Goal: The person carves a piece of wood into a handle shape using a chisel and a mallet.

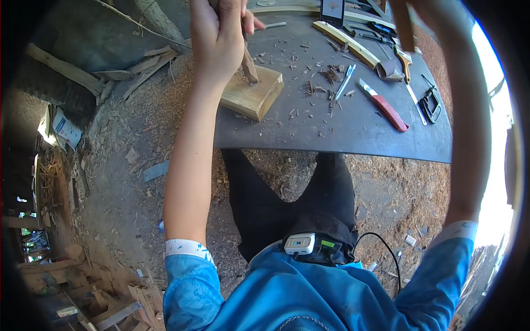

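My left hand [221, 27] is closed around a dark brown wooden stick [248, 67]. The stick's lower end meets the top of a pale wooden block [256, 102], which lies flat near the table's front edge. High at the right, my right hand [436, 16] is raised and blurred, gripping a brown wooden piece [404, 25]; the top of that piece is cut off by the frame. Brown shavings [331, 74] are scattered to the right of the block.
On the dark table [298, 132] lie a red-handled utility knife [386, 107], a pen [346, 81], a brush [406, 60], a small clamp [430, 105] and a pale wood strip [348, 44]. A phone [332, 11] stands at the back. Sawdust and scraps cover the ground.
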`<state>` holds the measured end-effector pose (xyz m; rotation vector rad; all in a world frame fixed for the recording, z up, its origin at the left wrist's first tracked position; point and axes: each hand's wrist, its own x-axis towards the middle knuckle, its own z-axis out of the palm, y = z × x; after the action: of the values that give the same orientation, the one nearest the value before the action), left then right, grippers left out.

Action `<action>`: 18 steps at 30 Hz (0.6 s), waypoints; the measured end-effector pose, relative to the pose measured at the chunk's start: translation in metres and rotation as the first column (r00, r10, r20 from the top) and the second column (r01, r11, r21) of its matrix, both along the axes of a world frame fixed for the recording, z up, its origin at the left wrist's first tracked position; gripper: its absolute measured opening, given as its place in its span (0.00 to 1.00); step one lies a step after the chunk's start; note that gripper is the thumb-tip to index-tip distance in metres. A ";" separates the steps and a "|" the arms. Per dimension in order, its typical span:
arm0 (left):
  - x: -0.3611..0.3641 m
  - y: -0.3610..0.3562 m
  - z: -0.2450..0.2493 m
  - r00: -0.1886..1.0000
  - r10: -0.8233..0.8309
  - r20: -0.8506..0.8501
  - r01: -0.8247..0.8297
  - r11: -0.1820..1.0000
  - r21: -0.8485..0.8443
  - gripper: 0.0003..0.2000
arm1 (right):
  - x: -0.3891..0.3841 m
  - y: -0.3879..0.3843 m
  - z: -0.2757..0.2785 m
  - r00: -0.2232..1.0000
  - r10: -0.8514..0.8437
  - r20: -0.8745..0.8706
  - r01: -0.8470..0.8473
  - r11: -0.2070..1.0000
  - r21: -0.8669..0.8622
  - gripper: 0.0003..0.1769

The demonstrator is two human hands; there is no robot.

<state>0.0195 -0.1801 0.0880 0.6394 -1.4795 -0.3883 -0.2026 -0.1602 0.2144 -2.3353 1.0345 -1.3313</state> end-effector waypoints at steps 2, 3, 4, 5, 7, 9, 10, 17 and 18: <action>0.000 0.010 0.006 0.997 0.063 -0.052 -0.058 0.994 0.094 0.15 | 0.002 0.001 -0.031 0.997 -0.066 -0.029 0.067 0.997 0.037 0.29; 0.003 0.008 0.005 0.997 0.046 -0.067 -0.042 0.997 0.061 0.15 | 0.009 -0.005 -0.058 0.984 -0.163 -0.066 0.164 0.986 0.001 0.29; 0.008 0.003 -0.002 0.996 0.028 -0.080 -0.026 0.999 0.030 0.15 | -0.001 -0.033 -0.090 0.983 -0.139 -0.119 0.146 0.988 0.054 0.28; 0.011 -0.001 -0.008 0.996 0.008 -0.093 -0.008 1.000 0.000 0.15 | -0.017 -0.062 -0.124 0.979 -0.114 -0.171 0.134 0.985 0.108 0.28; 0.013 -0.002 -0.011 0.994 0.021 -0.105 -0.021 1.000 0.001 0.15 | -0.021 -0.067 -0.180 0.909 -0.244 -0.339 0.248 0.968 -0.032 0.29; 0.012 -0.003 -0.013 0.991 0.015 -0.130 -0.013 1.000 0.014 0.15 | -0.023 -0.067 -0.215 0.880 -0.231 -0.416 0.254 0.967 0.000 0.29; 0.011 -0.003 -0.012 0.990 -0.002 -0.142 0.005 1.000 0.015 0.15 | -0.021 -0.064 -0.220 0.854 -0.242 -0.460 0.260 0.965 -0.025 0.30; 0.008 -0.002 -0.003 0.998 -0.001 -0.055 0.006 0.996 0.094 0.17 | 0.034 -0.059 -0.148 0.943 0.232 0.237 -0.242 0.970 0.016 0.33; 0.010 -0.007 -0.007 0.997 -0.030 -0.075 0.037 0.995 0.091 0.16 | 0.041 -0.051 -0.119 0.878 0.390 0.278 -0.399 0.917 -0.029 0.31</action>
<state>0.0294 -0.1871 0.0806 0.6675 -1.4092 -0.5033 -0.1616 -0.2111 0.0958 -2.1040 0.4550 -1.4067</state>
